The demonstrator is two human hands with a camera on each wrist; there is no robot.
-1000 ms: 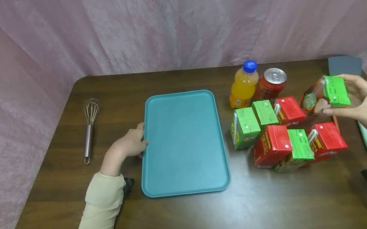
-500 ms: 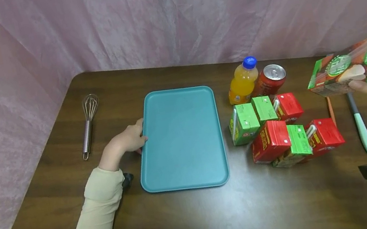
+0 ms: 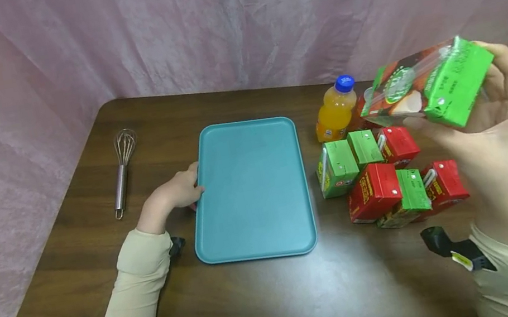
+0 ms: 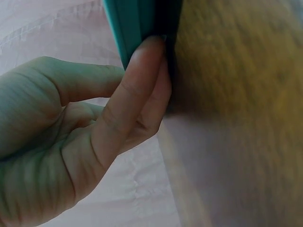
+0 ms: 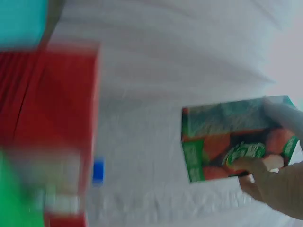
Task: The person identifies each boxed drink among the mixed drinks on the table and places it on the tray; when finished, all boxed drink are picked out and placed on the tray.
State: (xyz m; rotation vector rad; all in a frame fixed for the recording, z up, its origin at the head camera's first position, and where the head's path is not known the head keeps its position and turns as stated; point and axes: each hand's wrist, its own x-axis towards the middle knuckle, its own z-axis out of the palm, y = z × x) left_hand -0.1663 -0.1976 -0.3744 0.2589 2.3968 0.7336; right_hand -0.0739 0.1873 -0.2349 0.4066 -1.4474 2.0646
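Note:
My left hand (image 3: 178, 190) pinches the left edge of a teal tray (image 3: 247, 191) lying on the table. In the left wrist view the thumb and fingers (image 4: 137, 71) grip the tray's rim (image 4: 125, 28). Raised in the air at the right, my right hand (image 3: 500, 137) holds a red and green drink carton (image 3: 425, 86) on its side, above the other cartons. The right wrist view shows that carton (image 5: 232, 146) pinched between thumb and fingers.
Green cartons (image 3: 340, 169) and red cartons (image 3: 374, 191) stand grouped right of the tray. Behind them are an orange drink bottle (image 3: 335, 113) and a mostly hidden red can (image 3: 359, 120). A whisk (image 3: 121, 173) lies at the left.
My right hand has lifted the carton off the table, swung it out to the right, then brought it back left over the group. The left hand stays on the tray.

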